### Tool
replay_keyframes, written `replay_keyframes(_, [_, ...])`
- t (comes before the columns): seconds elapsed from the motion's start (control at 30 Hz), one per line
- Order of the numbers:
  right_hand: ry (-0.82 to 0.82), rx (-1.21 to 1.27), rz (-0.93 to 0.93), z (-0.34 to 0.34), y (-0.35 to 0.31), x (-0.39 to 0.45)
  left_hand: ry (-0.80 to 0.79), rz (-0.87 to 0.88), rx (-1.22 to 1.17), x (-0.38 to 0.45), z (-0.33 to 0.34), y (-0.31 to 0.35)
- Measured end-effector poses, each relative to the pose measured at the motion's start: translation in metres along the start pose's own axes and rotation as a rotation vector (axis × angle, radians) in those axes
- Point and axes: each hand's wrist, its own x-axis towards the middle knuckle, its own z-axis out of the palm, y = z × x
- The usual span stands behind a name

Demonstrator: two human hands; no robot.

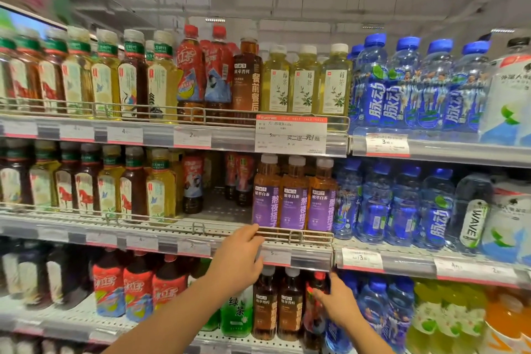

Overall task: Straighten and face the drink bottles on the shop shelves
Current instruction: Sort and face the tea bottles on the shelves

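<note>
Three purple-label tea bottles [293, 204] stand in a row on the middle shelf, labels facing out. My left hand [238, 263] reaches up to the wire rail [296, 234] just below the leftmost of them. Its fingers curl over the rail and its thumb lies under the shelf edge. On the lower shelf my right hand [334, 302] grips a dark red-capped bottle [313, 322], which stands beside two brown tea bottles [277, 307]. Part of that bottle is hidden by the hand.
A gap [221, 204] opens on the middle shelf left of the purple bottles. Blue bottles [402, 210] fill the right bays, and tea bottles [86, 189] the left. A sale tag [291, 135] hangs from the top shelf. A green tea bottle [237, 313] stands lower left.
</note>
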Motion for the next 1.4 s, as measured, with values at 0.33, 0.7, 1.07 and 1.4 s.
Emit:
replay_keyframes(0.33, [0.046,0.028,-0.016,0.013,0.008,0.002,-0.063,-0.064,0.022,0.009,-0.009,0.003])
replay_keyframes(0.7, [0.055,0.004,-0.125,0.015,0.015,-0.026,-0.083,-0.088,0.031,0.011,-0.011,0.006])
replay_keyframes(1.07, [-0.03,-0.005,-0.279,-0.021,-0.025,-0.051,-0.199,-0.038,0.032,0.009,-0.027,0.006])
replay_keyframes(1.4, [-0.132,0.278,-0.356,-0.108,-0.112,-0.088,-0.146,0.017,-0.099,0.025,-0.083,-0.009])
